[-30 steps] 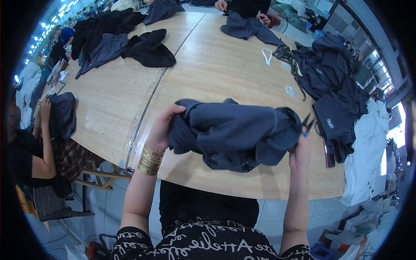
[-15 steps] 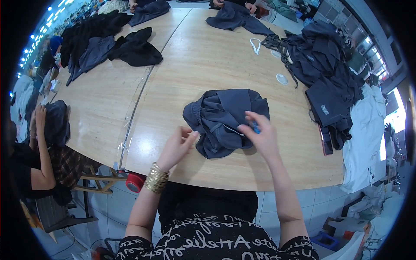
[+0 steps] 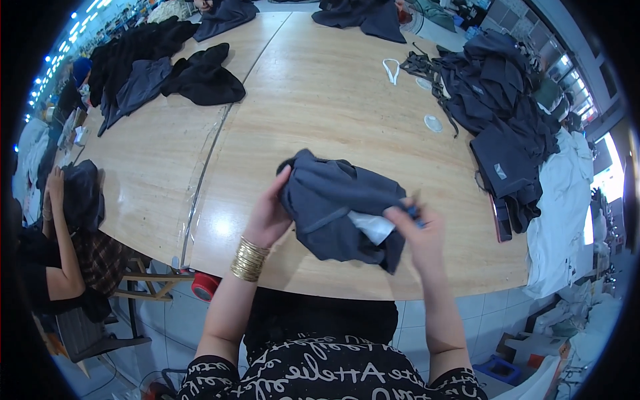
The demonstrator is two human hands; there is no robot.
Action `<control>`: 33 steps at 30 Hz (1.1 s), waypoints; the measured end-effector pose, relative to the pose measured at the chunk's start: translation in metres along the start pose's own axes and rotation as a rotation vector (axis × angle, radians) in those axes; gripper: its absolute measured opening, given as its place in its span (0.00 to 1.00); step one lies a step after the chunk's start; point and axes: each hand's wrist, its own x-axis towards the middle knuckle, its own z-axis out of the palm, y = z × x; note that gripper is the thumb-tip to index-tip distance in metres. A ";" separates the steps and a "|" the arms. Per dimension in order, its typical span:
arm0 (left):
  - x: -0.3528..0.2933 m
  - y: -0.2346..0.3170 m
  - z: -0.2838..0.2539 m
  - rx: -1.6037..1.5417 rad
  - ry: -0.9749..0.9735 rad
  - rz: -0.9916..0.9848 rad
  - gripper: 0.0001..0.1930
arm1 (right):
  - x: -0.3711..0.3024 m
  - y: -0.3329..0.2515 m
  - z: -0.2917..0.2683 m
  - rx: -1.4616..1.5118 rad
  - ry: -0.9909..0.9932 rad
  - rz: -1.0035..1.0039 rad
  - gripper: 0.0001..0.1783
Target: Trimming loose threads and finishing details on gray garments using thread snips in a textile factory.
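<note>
A dark grey garment (image 3: pixel 327 193) is bunched up over the table in front of me. My left hand (image 3: pixel 268 217), with gold bangles at the wrist, is closed on its left edge, the thumb on top and the other fingers hidden by the cloth. At the right edge, my right hand (image 3: pixel 425 237) is closed on the cloth and somewhat blurred. A small blue tool (image 3: pixel 415 213) also sits in that hand, too smeared to name. A white piece (image 3: pixel 373 227), like a large label or pocket lining, shows between the folds beside my right fingers.
Dark garments are heaped on the right (image 3: pixel 490 87) and far left (image 3: pixel 133 57). A white loop (image 3: pixel 391 70) and pale oval patch (image 3: pixel 433 123) lie near the right heap. A phone-like object (image 3: pixel 500 217) rests below. Co-workers handle cloth at left (image 3: pixel 83 193) and across the table.
The garment has been turned and lifted, bringing the white piece into sight. My left hand has moved up and taken its left edge; my right hand has shifted right and down. Cloth across the table shifted.
</note>
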 end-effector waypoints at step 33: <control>-0.049 -0.014 -0.057 0.767 0.167 0.373 0.17 | 0.009 0.049 -0.014 -0.375 0.083 0.006 0.06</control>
